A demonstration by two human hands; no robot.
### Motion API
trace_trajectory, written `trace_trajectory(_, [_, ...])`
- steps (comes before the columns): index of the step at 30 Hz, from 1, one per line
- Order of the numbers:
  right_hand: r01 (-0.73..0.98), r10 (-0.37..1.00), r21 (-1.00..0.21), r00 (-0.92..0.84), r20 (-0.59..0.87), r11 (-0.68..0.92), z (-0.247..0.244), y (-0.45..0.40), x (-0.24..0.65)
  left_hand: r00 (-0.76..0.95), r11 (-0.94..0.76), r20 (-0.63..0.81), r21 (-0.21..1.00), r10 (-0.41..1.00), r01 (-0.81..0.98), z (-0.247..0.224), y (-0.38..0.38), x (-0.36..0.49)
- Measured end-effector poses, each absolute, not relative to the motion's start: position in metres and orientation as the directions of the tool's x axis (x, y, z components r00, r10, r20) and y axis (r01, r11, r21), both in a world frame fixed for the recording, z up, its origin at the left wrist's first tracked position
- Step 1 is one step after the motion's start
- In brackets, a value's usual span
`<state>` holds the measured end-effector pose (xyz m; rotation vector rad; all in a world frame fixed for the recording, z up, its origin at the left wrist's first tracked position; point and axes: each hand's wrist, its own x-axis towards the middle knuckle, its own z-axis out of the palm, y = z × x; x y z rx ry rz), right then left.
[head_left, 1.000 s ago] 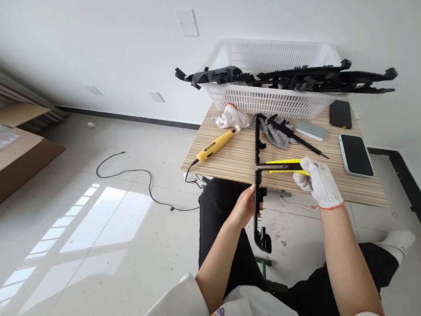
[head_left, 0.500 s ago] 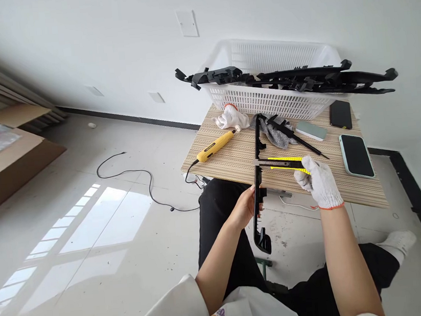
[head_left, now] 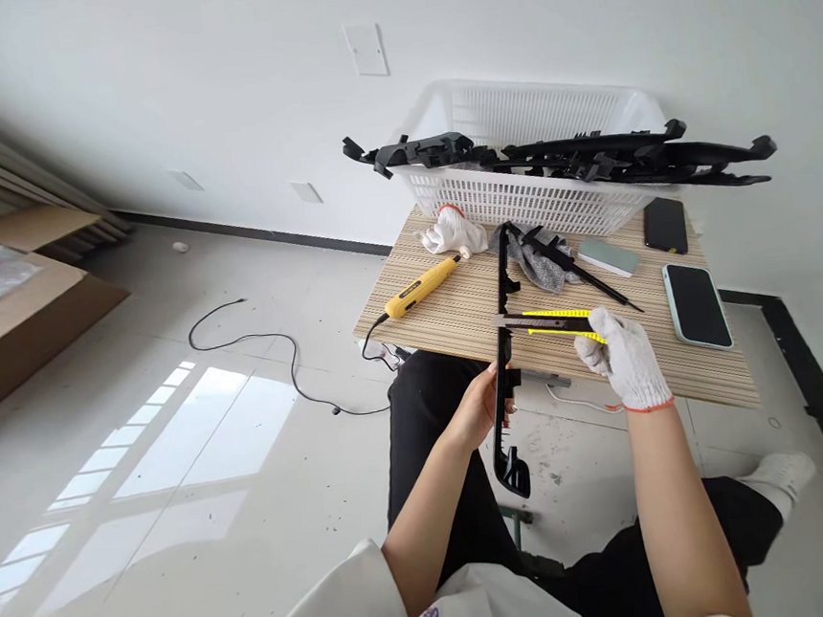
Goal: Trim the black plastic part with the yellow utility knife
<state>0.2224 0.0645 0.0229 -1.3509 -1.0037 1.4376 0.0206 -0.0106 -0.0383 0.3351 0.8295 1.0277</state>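
My bare left hand [head_left: 479, 406] is closed round the lower half of a long black plastic part [head_left: 502, 377], whose upper end lies over the table. A white glove with an orange cuff covers my right hand [head_left: 621, 353], which grips a yellow and black utility knife [head_left: 561, 321]. The knife's blade lies across the black part near its middle, pointing left. Beyond the part's upper end are a grey cloth [head_left: 541, 266] and a black caliper-like tool [head_left: 570, 261].
On the wooden table [head_left: 442, 330] are a yellow corded tool [head_left: 420, 288], a white glove [head_left: 454, 233], a grey-green card [head_left: 609, 257], a black phone [head_left: 665, 225] and a pale-cased phone [head_left: 698, 306]. Behind, a white basket [head_left: 508, 185] holds several black parts.
The knife has shifted very slightly down and left across the black part. My left hand keeps its hold on the part, almost unmoved.
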Motion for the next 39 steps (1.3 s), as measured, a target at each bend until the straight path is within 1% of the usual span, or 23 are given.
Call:
trace_trajectory(7, [-0.088, 0.960, -0.958, 0.030, -0.278, -0.274, 0.0220, 0.0650, 0.2216, 0.257, 0.501, -0.447, 0.602, 0.857, -0.621, -0.0375, -0.0111, 0.0201])
trace_trajectory(11, [-0.127, 0.957, -0.954, 0.070, -0.282, -0.272, 0.0209, 0.0656, 0.2218, 0.256, 0.508, -0.453, 0.617, 0.854, -0.601, -0.0384, -0.0115, 0.0197])
trace_trajectory(16, [-0.081, 0.961, -0.959, 0.038, -0.275, -0.272, 0.0208, 0.0651, 0.2225, 0.257, 0.505, -0.447, 0.628, 0.857, -0.592, -0.0391, -0.0112, 0.0197])
trace_trajectory(25, [-0.091, 0.959, -0.958, 0.061, -0.276, -0.270, 0.0214, 0.0646, 0.2222, 0.252, 0.504, -0.449, 0.635, 0.857, -0.585, -0.0383, -0.0116, 0.0197])
trace_trajectory(29, [-0.072, 0.961, -0.960, 0.035, -0.274, -0.271, 0.0229, 0.0636, 0.2219, 0.247, 0.501, -0.449, 0.633, 0.858, -0.590, -0.0378, -0.0117, 0.0194])
trace_trajectory(33, [-0.079, 0.959, -0.959, 0.070, -0.276, -0.271, 0.0219, 0.0634, 0.2223, 0.239, 0.498, -0.452, 0.636, 0.859, -0.590, -0.0375, -0.0117, 0.0193])
trace_trajectory(36, [-0.057, 0.958, -0.958, 0.038, -0.283, -0.281, 0.0209, 0.0635, 0.2232, 0.240, 0.505, -0.458, 0.636, 0.856, -0.583, -0.0383, -0.0118, 0.0192])
trace_trajectory(39, [-0.077, 0.957, -0.956, 0.044, -0.287, -0.283, 0.0205, 0.0637, 0.2239, 0.240, 0.506, -0.460, 0.637, 0.855, -0.582, -0.0394, -0.0118, 0.0191])
